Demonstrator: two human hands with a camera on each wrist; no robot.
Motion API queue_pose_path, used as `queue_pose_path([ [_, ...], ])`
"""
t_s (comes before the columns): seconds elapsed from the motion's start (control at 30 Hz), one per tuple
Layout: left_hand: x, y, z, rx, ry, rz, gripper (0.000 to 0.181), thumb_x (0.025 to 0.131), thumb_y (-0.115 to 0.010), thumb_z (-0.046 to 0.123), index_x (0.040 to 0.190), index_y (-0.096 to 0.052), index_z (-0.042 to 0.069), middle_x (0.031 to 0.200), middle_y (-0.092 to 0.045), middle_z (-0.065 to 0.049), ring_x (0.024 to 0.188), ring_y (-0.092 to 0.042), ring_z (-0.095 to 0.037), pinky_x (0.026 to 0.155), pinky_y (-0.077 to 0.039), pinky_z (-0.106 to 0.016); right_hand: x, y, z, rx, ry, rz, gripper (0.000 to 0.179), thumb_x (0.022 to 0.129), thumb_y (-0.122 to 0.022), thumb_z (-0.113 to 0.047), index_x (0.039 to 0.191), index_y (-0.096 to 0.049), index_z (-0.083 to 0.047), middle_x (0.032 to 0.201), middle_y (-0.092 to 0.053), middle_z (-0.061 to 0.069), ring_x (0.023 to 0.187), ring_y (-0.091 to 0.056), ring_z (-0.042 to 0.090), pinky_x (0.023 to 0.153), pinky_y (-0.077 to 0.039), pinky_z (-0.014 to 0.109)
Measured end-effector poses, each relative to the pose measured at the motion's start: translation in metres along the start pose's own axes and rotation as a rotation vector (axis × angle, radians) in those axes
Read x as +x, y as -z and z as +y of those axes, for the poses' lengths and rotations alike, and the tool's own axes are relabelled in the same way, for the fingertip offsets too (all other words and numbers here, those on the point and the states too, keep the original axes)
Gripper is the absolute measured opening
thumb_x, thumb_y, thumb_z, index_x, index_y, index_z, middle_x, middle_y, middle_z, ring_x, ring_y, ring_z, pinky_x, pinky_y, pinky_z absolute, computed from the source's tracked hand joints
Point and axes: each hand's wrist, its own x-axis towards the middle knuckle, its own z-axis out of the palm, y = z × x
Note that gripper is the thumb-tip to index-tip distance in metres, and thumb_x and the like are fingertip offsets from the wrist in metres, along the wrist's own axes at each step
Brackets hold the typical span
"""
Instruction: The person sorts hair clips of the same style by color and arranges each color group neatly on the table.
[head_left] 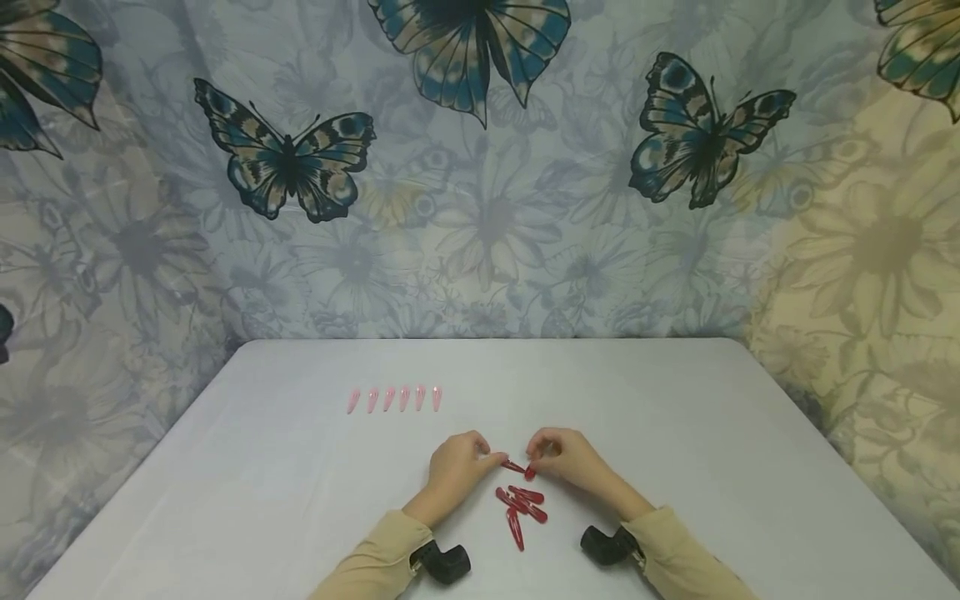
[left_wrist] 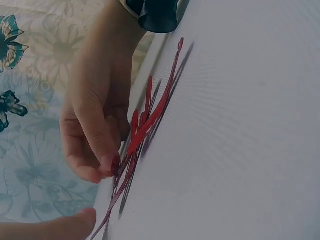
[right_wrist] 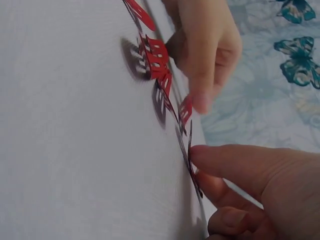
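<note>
Pale blue wall covering point(head_left: 480, 300), yellowing toward the right and printed with flowers and dark-edged butterflies point(head_left: 288, 167), rises behind a white tabletop point(head_left: 225, 483) with rounded far corners. Its plain surface probably helps small glossy things stand out. Toward the far side, left of the middle, six pink clips point(head_left: 404, 398) lie in a neat, spaced row, wide ends away from the person, perhaps so that each stays separate. Nearer, a loose pile of red clips point(head_left: 528, 495) overlaps between the forearms, one lower clip point(head_left: 515, 530) pointing toward the person, within easy reach of both hands. Just beyond the pile, the right hand point(head_left: 570, 460) pinches a red clip point(head_left: 530, 472) between thumb and finger, a grip that likely suits something so thin and flat. The left hand point(head_left: 461, 467) seems to pinch another red clip point(head_left: 513, 466) by its end, its thumb covering the contact. Beige sleeves point(head_left: 375, 550) reach the wrists, each carrying a black device point(head_left: 447, 565).
</note>
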Motion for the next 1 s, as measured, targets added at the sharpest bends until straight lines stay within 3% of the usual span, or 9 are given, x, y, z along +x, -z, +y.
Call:
queue_pose_path([
  [0.27,-0.0003,-0.0005,0.0011,0.029,-0.035,0.013,0.025,0.070,-0.075,0.033,0.069,-0.061,0.012,0.061,-0.055,0.006,0.051,-0.045,-0.006,0.046,-0.037,-0.023,-0.0012,-0.0002,-0.0061,-0.031,-0.020,0.005,0.012,0.072,-0.071,0.000,0.080,-0.064,-0.006,0.071,-0.057,-0.003,0.056,-0.041,0.010,0.049,-0.035,0.024],
  [0.5,-0.0005,0.0000,0.0017,-0.028,-0.010,0.010,0.021,0.070,-0.075,0.029,0.068,-0.062,0.013,0.052,-0.041,0.012,0.046,-0.035,-0.003,0.043,-0.031,-0.021,-0.0033,-0.0001,-0.0084,-0.076,-0.052,0.020,0.008,0.073,-0.072,-0.006,0.076,-0.065,-0.007,0.067,-0.053,-0.006,0.061,-0.043,0.012,0.053,-0.037,0.025],
  [0.8,-0.0025,-0.0011,-0.0002,-0.184,-0.004,0.030,0.017,0.070,-0.076,0.023,0.068,-0.061,0.015,0.049,-0.038,0.012,0.044,-0.031,0.001,0.041,-0.028,-0.021,-0.0072,-0.0023,-0.0066,-0.106,-0.058,0.049,0.007,0.073,-0.072,-0.005,0.069,-0.065,-0.008,0.065,-0.053,-0.006,0.062,-0.045,0.011,0.056,-0.038,0.025],
  [0.9,-0.0019,0.0005,-0.0019,-0.246,0.014,0.010,0.017,0.071,-0.076,0.024,0.067,-0.062,0.015,0.053,-0.045,0.012,0.048,-0.036,0.002,0.045,-0.033,-0.021,-0.0071,-0.0030,-0.0059,-0.111,-0.050,0.057,0.007,0.073,-0.071,-0.004,0.069,-0.066,-0.007,0.065,-0.053,-0.007,0.062,-0.045,0.011,0.056,-0.039,0.026],
  [1.0,0.0020,0.0052,-0.0068,-0.367,0.059,-0.035,0.016,0.073,-0.074,0.019,0.067,-0.063,0.009,0.058,-0.053,0.008,0.050,-0.044,-0.001,0.047,-0.039,-0.021,-0.0047,-0.0050,-0.0052,-0.116,-0.049,0.066,0.009,0.073,-0.072,-0.005,0.068,-0.065,-0.008,0.064,-0.052,-0.008,0.061,-0.044,0.011,0.055,-0.038,0.025],
])
